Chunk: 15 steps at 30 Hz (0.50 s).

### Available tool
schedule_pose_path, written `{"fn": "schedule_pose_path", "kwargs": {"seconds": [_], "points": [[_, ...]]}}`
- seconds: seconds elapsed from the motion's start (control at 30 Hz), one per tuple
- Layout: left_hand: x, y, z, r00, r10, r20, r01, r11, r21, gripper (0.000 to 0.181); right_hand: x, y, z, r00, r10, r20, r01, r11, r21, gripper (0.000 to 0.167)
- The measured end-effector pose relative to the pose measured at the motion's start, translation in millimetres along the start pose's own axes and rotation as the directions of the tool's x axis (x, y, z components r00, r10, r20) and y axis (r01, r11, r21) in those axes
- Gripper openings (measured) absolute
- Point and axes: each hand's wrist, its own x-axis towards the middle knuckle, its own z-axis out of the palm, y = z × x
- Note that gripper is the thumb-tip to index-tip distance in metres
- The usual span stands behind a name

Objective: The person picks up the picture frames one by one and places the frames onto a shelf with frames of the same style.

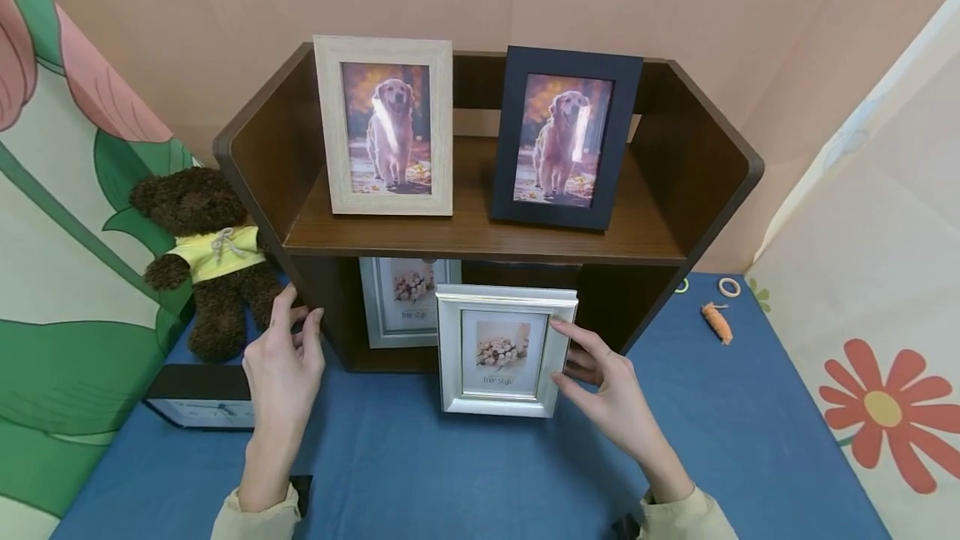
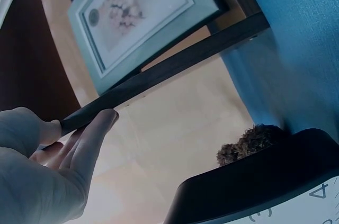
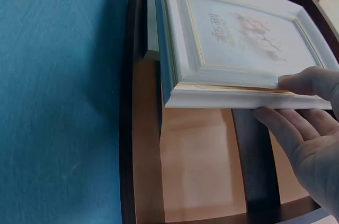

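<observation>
A dark brown two-tier shelf (image 1: 480, 240) stands on the blue cloth. My left hand (image 1: 283, 361) holds the front edge of its left side panel (image 2: 175, 62), thumb on one side and fingers on the other. My right hand (image 1: 603, 386) grips the right edge of a silver-white photo frame (image 1: 450, 357) with a thin gold line and a flower picture. That frame is upright in front of the lower tier's opening. Behind it, on the lower tier, stands a pale blue-green photo frame (image 1: 371, 307), partly covered.
On the upper tier stand a cream photo frame (image 1: 327, 123) and a black photo frame (image 1: 630, 140). Left of the shelf are a brown teddy bear (image 1: 225, 257) and a black clock (image 1: 198, 382). A toy carrot (image 1: 717, 323) and a small ring (image 1: 729, 287) lie at right.
</observation>
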Motion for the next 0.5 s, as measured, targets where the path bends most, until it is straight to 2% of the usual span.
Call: {"fn": "schedule_pose_path", "kwargs": {"seconds": [0.33, 0.5], "points": [[0.3, -0.9, -1.0, 1.0, 0.004, 0.0, -0.004, 0.999, 0.035, 0.038, 5.6, 10, -9, 0.999, -0.006, -0.039, 0.006, 1.0, -0.021, 0.082], [-0.1, -0.7, -0.3, 1.0, 0.002, 0.006, -0.002, 1.0, 0.023, 0.037, 10.4, 14, -14, 0.998, 0.013, -0.054, -0.014, 1.0, -0.018, 0.082]]}}
